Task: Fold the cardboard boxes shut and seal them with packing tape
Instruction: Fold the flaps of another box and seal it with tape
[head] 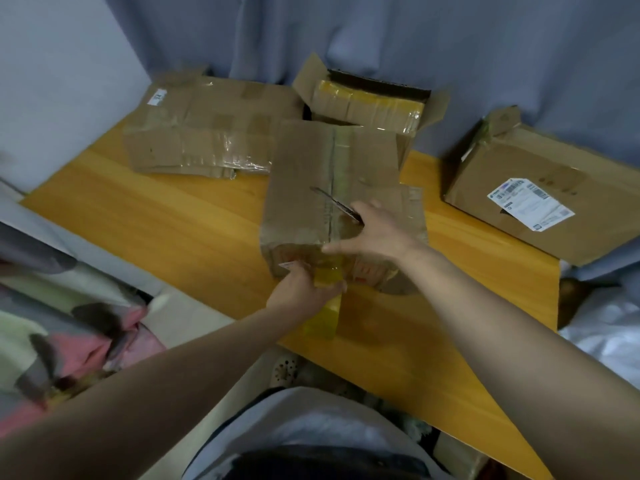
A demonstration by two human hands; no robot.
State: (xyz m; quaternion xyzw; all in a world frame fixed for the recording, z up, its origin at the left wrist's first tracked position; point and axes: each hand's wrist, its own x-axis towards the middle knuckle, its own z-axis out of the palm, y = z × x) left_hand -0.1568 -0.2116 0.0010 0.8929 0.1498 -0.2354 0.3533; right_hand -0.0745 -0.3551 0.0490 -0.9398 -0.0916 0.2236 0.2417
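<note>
– forearms came in nearest, over a grey shirt [311,420]. where was the box [311,168]?
– in the middle of the desk [173,216], just ahead of both hands, flaps down, its long axis running away from the person.
– and the tape?
– a yellowish tape strip [322,320] lay along the top seam, came over the near edge and ran on toward the person. strip and box shared one line.
– fingers?
– the left hand [304,289] was nearer the body, at the box's near edge, fingers curled round the tape strip. the right hand [374,233] sat on the box top just beyond, thumb stretched left toward the seam. its other fingers seemed closed on a thin dark blade [332,199] pointing away and left. scissors or knife, too blurred to say.
– so the coming move?
– a cut, i'd judge. the dark blade pointed away from the strip, so it would have to swing back toward the person to meet the tape between the box edge and the left hand.
– other boxes?
– an open box [367,102] behind, a flattened box [207,133] far left, a labelled box [519,188] right, none touching the hands.
</note>
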